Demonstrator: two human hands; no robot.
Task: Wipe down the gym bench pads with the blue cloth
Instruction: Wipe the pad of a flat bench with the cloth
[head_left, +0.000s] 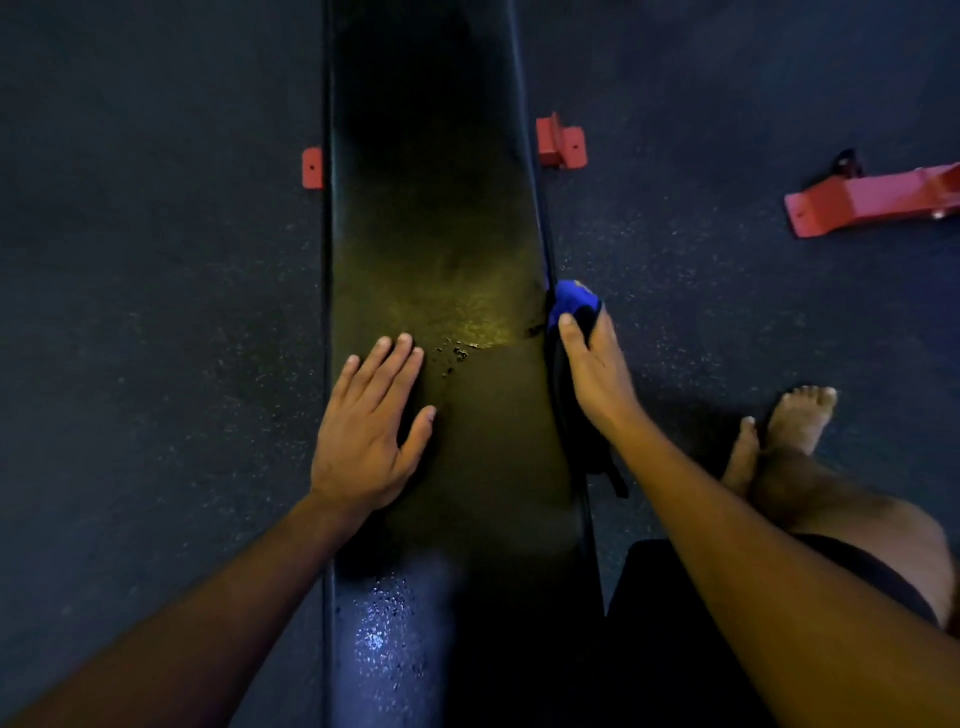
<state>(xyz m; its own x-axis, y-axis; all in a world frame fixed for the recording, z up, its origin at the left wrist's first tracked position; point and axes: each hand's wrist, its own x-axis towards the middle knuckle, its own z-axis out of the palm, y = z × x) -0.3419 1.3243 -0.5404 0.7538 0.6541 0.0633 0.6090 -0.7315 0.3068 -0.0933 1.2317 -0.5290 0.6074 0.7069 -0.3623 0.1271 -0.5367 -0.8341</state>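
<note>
— Wiping where?
— You are pressing the blue cloth (571, 301) against the right edge of the black bench pad (441, 234), your right hand (592, 374) gripping it; your left hand (369, 426) is lying flat, fingers spread, on the pad.
— Next?
— Probably drawing the cloth along that edge, then over the droplets (457, 351) on top.

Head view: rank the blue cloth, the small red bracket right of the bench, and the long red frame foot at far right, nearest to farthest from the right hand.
1. Blue cloth: held in the right hand, against the bench pad's right edge.
2. Small red bracket: on the floor beyond the hand, just right of the pad.
3. Long red frame foot: on the floor, farthest out to the right.
</note>
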